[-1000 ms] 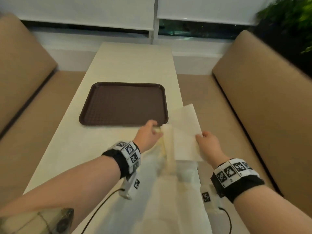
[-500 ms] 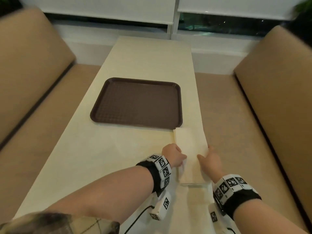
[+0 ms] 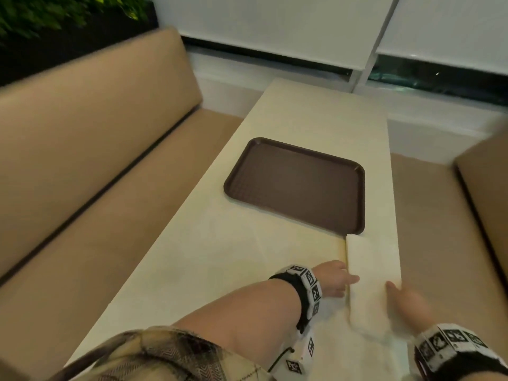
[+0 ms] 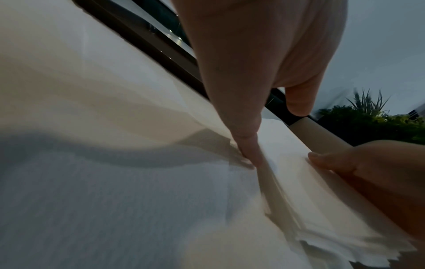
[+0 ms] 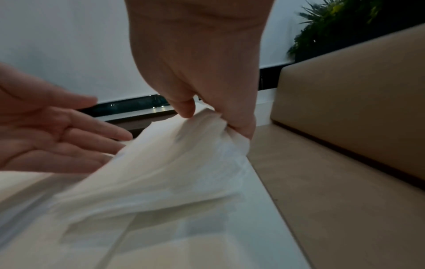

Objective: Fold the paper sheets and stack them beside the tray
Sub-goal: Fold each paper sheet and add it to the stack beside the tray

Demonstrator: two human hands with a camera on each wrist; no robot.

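Paper (image 3: 371,273): I see it folded, lower right of the head view, on the table (image 3: 209,259), its far end touching the tray's (image 3: 297,182) near right corner.
Left hand (image 3: 334,279): flat, fingers straight, at the paper's left edge.
Right hand (image 5: 202,72): I see it pinching the paper's lifted right edge.
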